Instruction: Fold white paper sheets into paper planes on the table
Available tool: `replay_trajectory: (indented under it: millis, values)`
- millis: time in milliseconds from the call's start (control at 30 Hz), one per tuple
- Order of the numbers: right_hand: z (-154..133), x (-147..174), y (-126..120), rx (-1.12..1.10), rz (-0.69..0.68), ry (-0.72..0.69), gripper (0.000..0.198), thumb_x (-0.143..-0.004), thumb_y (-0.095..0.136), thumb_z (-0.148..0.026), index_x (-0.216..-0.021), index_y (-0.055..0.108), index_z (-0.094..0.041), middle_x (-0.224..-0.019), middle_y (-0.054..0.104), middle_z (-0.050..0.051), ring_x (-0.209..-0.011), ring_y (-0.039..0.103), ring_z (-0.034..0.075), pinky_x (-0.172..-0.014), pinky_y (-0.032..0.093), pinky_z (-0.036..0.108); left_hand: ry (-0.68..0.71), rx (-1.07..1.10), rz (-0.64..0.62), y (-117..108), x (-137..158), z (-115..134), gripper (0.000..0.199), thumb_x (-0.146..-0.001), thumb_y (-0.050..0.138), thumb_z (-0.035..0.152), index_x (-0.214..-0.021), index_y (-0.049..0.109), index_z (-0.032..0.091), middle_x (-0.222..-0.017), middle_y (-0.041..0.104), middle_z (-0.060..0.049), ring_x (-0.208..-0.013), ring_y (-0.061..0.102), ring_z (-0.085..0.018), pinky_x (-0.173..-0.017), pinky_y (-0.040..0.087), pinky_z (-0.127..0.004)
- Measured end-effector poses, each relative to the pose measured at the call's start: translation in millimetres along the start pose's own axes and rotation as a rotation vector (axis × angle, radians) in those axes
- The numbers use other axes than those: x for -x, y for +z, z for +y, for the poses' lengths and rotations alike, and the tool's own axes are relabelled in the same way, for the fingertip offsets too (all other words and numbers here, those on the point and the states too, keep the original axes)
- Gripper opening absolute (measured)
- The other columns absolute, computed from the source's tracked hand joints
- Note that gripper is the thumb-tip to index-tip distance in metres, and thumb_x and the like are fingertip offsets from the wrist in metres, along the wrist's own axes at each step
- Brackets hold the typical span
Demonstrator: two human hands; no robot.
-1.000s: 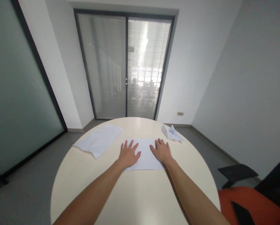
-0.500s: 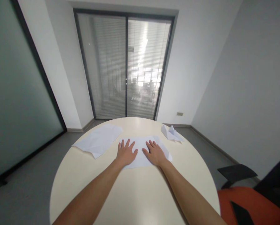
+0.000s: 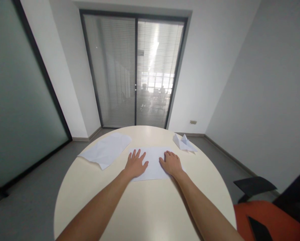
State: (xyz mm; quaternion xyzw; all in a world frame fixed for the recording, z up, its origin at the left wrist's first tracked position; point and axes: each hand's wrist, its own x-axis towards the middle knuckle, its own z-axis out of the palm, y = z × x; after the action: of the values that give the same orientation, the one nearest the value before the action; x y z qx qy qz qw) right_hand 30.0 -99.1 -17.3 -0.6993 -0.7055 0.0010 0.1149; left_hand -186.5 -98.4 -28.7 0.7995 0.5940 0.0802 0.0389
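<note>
A white sheet of paper (image 3: 153, 165) lies flat on the round table between my hands. My left hand (image 3: 135, 164) rests palm down on its left part, fingers spread. On the right part of the sheet lies my right hand (image 3: 171, 163), palm down, with its fingers slightly bent and the thumb apart. That hand and wrist cover much of the sheet's right edge.
Left of my hands, another creased sheet (image 3: 107, 149) lies near the rim of the cream table (image 3: 147, 207). A folded paper shape (image 3: 184, 144) stands at the back right. An orange chair (image 3: 268, 217) with black armrests is at the lower right.
My right hand has slid a little to the right across the sheet, and its fingers have bent somewhat. My left hand has stayed in place.
</note>
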Motion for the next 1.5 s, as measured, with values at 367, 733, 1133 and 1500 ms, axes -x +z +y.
replay_trajectory:
  millis: [367,733,1133,1500]
  values:
    - [3.0,-1.1,9.7,-0.057,-0.142,-0.079,0.077,-0.095,0.029,-0.067,-0.155,0.029,-0.019,-0.163,0.021,0.009,-0.15,0.015,0.03,-0.119,0.013,0.047,-0.004,0.003,-0.019,-1.1,1.3,4.2,0.068,-0.094,0.028,0.064,-0.154,0.029,0.033,-0.164,0.018,-0.005,-0.15,0.012,-0.037,-0.119,0.011,-0.056]
    - [7.0,-3.5,-6.9,0.01,0.163,0.063,0.056,-0.095,0.04,-0.051,-0.139,0.053,-0.018,-0.153,0.042,0.012,-0.138,0.036,0.03,-0.114,0.021,0.043,-0.233,-0.024,0.046,6.7,2.9,8.5,0.076,-0.091,0.031,0.062,-0.154,0.03,0.02,-0.162,0.02,-0.016,-0.148,0.011,-0.046,-0.116,0.01,-0.063]
    - [5.0,0.9,-12.1,0.02,0.109,0.178,0.05,-0.093,0.047,-0.048,-0.132,0.057,-0.019,-0.148,0.045,0.016,-0.13,0.042,0.038,-0.101,0.037,0.048,0.036,0.006,0.111,-1.8,3.6,9.6,0.049,-0.099,0.033,0.035,-0.145,0.046,0.028,-0.156,0.038,-0.007,-0.143,0.034,-0.03,-0.115,0.028,-0.049]
    - [16.9,-7.5,-13.1,-0.137,0.109,0.261,0.056,-0.086,0.057,-0.033,-0.139,0.051,-0.016,-0.129,0.062,0.016,-0.116,0.057,0.034,-0.091,0.046,0.042,0.093,0.015,0.187,-7.3,10.1,12.3,0.051,-0.093,0.049,0.043,-0.138,0.054,0.019,-0.15,0.045,-0.014,-0.138,0.039,-0.033,-0.113,0.03,-0.048]
